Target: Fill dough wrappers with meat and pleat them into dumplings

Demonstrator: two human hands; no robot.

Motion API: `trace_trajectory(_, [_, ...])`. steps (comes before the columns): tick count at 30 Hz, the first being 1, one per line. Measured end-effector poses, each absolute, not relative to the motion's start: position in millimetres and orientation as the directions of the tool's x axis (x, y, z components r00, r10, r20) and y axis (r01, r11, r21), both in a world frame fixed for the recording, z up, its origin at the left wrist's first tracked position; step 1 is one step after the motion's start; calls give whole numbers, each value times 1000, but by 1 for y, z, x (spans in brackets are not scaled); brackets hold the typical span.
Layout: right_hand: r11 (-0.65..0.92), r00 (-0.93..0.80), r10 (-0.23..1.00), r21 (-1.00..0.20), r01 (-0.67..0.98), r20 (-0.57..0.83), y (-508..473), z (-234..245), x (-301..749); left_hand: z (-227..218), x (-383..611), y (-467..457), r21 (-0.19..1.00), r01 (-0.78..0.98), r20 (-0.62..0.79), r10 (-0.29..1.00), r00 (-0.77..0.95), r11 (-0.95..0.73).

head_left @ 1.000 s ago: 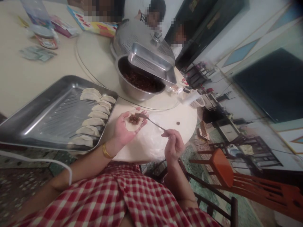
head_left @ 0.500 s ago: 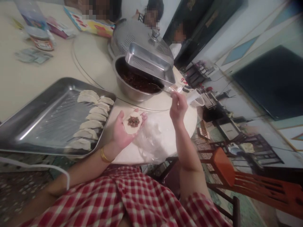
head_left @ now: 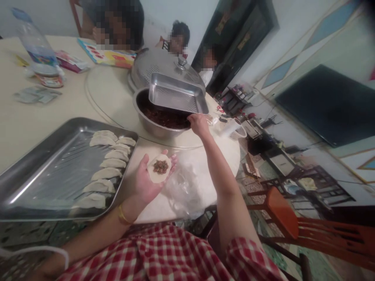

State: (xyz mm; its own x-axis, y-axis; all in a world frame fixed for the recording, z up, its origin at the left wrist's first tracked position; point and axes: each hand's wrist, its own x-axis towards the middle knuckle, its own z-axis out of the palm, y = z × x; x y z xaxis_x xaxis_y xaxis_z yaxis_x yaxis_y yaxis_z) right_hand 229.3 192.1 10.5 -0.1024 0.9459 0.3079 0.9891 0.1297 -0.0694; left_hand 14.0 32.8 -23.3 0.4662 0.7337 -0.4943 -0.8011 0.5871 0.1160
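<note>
On the upturned palm of my left hand lies a round dumpling wrapper with a mound of chopped filling in its middle; the thumb and fingers cradle it. My right hand is closed at the right rim of a steel bowl of dark filling. The thin metal spoon seen in it earlier is mostly hidden now. Left of my left hand, a large steel tray carries several folded dumplings along its right side.
A smaller steel tray rests tilted over the bowl, before a lidded steamer pot. A crumpled clear plastic bag lies right of my left hand. A bottle and jar stand far left. Several people sit across the table.
My right hand has moved left and closer to the bowl's rim, and the spoon has dropped from sight. The left hand still holds the filled wrapper. The whole view has shifted slightly.
</note>
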Motion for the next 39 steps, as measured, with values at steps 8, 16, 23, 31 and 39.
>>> trace_trajectory(8, [208, 99, 741, -368, 906, 664, 100, 5, 273, -21, 15, 31, 151, -775, -476, 732, 487, 614])
trace_trajectory(16, [64, 35, 913, -228, 972, 405, -19, -47, 299, -25, 26, 26, 164, -689, -435, 679, 592, 706])
trace_trajectory(23, [-39, 71, 980, -173, 984, 184, -13, -80, 304, -14, 32, 13, 166, -627, -455, 623, 637, 761])
trace_trajectory(31, [112, 91, 863, -362, 925, 497, -33, -45, 283, -13, 31, 9, 170, -635, -448, 633, 632, 754])
trace_trajectory(39, [325, -225, 889, -204, 923, 398, -43, -35, 208, -3, 29, 4, 157, -650, -447, 640, 625, 744])
